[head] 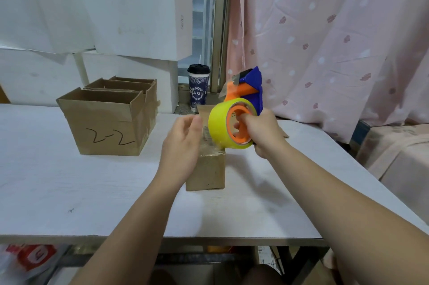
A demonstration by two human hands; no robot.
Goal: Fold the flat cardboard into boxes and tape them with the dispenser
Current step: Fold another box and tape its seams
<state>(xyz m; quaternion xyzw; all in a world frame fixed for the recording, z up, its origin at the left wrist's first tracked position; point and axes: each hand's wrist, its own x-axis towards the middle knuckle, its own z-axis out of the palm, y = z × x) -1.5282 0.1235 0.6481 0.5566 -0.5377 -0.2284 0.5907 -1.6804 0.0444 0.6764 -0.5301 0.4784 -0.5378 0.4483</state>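
Presently, from the head view, item by item.

Small cardboard box (206, 174): stands on the white table (92, 191), mid-table and near its front edge, below both hands. Its top looks glossy, as if tape already lies there. Brown flaps show beyond it, but how they sit is hidden. Judged light and hollow, with stiff walls that dent at the middle. Best held at the corners or pressed flat on the top panel so it cannot slide on the smooth surface.

Tape dispenser (246, 92): blue and orange frame, raised above the box's right edge, cutter end pointing up and away. The yellow roll (217, 126) sits lowest, just over the box top. Judged rigid and light. The blade end is the part to keep fingers off.

Right hand (263, 132): wrapped round the dispenser's grip, with fingertips showing through the roll's core.

Left hand (183, 145): blurred, holding nothing, fingers loosely spread above the box's left side. Contact with the box cannot be told.

Box marked "2-2" (104, 126): open-topped, well to the left, with more open boxes (132, 86) touching behind it.

Lidded cup (199, 86): on the sill beyond the table.

White cartons (139, 15): stacked at the back left.

Pink curtain (325, 29): on the right.
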